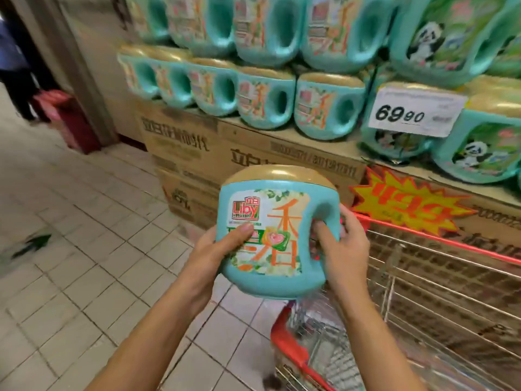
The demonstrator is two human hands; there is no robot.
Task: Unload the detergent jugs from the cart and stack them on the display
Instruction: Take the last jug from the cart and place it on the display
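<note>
Two hands on one teal detergent jug [270, 235] in the head view. Held upright in the air, printed label toward the camera, gold cap [279, 176] on top, above the near left corner of the wire cart [439, 241] and in front of the cardboard boxes [197, 148] under the display. On the jug's left side, the left hand [211, 252] — thumb laid flat across the label, the other fingers hidden behind the body. On the handle, the right hand [348, 249], fingers curled into the handle hole, thumb round the outside. No contact between jug and cart or boxes.

Higher up, two tiers of stacked jugs [265, 103] of the same teal kind, standing on the box tops, gold caps up, handle holes facing out. To their right, panda-label jugs [439, 43]. In front of those, a white price card [414, 111] reading 69.90. Below it, on a box front, a red and yellow starburst sign [406, 204]. Pale tiled floor [84, 277] on the left — with a red bin [67, 122] beside a pillar, blurred.
</note>
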